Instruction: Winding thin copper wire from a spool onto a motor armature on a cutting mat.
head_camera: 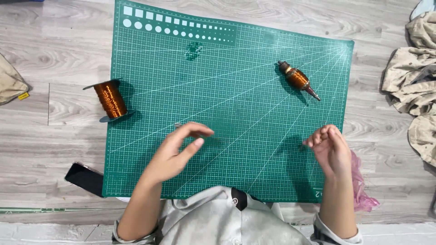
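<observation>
My left hand (175, 152) hovers over the near left part of a green cutting mat (236, 59), thumb and forefinger apart with nothing visible between them. My right hand (329, 147) is raised over the mat's near right edge, its fingertips pinched together; I cannot see anything in the pinch. A spool of copper wire (110, 100) lies on its side at the mat's left edge, beyond my left hand. A small motor armature with copper windings (297, 79) lies on the far right of the mat, beyond my right hand.
The mat lies on a grey wood-look floor (59, 50). A dark phone (84, 178) sits at the mat's near left corner. Crumpled pink plastic (362, 193) lies by my right wrist. Beige cloth (415, 77) is heaped at the right; another beige piece (9, 84) at the left edge.
</observation>
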